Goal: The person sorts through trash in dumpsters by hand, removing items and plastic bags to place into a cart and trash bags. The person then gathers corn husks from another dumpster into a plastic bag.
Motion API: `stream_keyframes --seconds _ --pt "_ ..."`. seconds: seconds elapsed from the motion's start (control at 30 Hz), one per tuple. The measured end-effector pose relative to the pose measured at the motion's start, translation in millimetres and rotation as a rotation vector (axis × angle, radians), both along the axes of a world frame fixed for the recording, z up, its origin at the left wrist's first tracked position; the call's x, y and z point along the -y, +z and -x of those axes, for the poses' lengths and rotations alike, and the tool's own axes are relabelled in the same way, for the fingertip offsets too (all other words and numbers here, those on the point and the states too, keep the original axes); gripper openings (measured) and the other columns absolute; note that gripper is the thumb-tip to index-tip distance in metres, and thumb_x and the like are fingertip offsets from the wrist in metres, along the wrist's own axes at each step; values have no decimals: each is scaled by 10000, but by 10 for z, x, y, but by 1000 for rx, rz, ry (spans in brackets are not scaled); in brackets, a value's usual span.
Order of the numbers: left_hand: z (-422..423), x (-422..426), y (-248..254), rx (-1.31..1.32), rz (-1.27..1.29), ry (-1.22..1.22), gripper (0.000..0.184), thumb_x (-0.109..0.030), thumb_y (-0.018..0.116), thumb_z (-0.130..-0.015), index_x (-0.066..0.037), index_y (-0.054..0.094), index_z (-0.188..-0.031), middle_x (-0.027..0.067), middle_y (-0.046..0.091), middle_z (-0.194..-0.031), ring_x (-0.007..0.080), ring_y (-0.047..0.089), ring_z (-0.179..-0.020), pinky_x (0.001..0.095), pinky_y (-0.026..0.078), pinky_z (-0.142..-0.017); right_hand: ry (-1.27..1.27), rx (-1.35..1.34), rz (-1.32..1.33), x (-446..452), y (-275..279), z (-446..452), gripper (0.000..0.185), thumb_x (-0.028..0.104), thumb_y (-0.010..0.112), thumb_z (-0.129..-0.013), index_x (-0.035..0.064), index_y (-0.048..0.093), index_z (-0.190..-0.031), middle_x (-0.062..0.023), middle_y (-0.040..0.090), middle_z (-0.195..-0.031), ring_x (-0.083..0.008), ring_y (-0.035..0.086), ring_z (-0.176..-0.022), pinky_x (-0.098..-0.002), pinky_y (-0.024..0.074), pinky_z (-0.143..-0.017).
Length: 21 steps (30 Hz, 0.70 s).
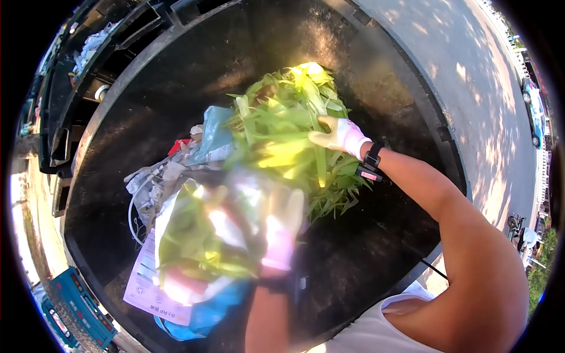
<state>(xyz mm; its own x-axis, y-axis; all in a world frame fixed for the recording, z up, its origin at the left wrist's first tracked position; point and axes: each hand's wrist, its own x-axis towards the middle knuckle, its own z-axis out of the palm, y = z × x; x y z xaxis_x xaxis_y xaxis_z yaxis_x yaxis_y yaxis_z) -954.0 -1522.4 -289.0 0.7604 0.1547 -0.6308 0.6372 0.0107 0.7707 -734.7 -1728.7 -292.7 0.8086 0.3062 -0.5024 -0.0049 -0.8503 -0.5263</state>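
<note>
A heap of green corn husks (276,126) lies inside a large dark bin. My right hand (341,135), in a white and pink glove, rests at the heap's right side with thumb and fingers apart against the leaves. My left hand (281,232), in a similar glove, is smeared by motion, so its grip is unclear. It is beside a blurred clear plastic bag (203,235) with green leaves in or behind it. A light blue bag (216,132) touches the heap's left edge.
The dark bin's rim (132,67) curves around the rubbish. Crumpled plastic (156,188), a printed sheet (141,279) and a bright blue bag (206,317) lie at left. Outside are another bin (65,126), a teal truck (79,303) and a road (471,76) with a car (535,115).
</note>
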Motion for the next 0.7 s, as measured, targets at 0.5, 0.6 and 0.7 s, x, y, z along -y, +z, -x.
stream_keyframes --seconds 0.5,0.6,0.7 --pt "-632 406 -561 -234 177 323 879 -527 666 -1006 -214 191 -1676 86 487 -1520 252 552 -1213 599 470 -1035 -371 -103 96 -583 -1385 -551 647 477 759 -842 -25 716 -1247 -244 765 -1148 -375 750 -1057 -423 589 -876" --pt "-778 312 -410 -232 403 463 786 -565 675 -999 -238 317 -1617 93 467 -1543 319 507 -1313 675 434 -1072 67 -130 109 -542 -1094 -108 480 354 673 -920 24 723 -1266 -250 759 -1087 -385 739 -1007 -448 574 -883" --pt "-631 263 -750 -97 404 353 759 -600 679 -991 -242 381 -1591 92 447 -1575 356 449 -1414 715 407 -1100 349 -56 146 -615 -678 340 685 244 663 -891 92 506 -1540 -252 745 -1115 -401 731 -993 -466 570 -895"
